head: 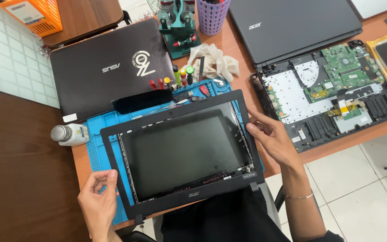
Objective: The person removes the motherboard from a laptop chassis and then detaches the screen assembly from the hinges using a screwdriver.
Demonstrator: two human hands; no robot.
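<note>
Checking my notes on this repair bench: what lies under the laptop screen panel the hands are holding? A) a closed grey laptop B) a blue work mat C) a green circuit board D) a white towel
B: the screen panel, gripped by the left hand and right hand, sits over a blue work mat.

The blue rubber work mat (96, 148) is almost wholly covered by the black-framed laptop screen panel (182, 150). At twelve o'clock the way is blocked by a row of coloured screwdrivers (178, 78) and a crumpled white cloth (213, 60). At nine o'clock a small white bottle (70, 134) is met; at two o'clock, the opened black laptop base (328, 94). Open tiled floor (359, 188) is left at four o'clock.
</note>
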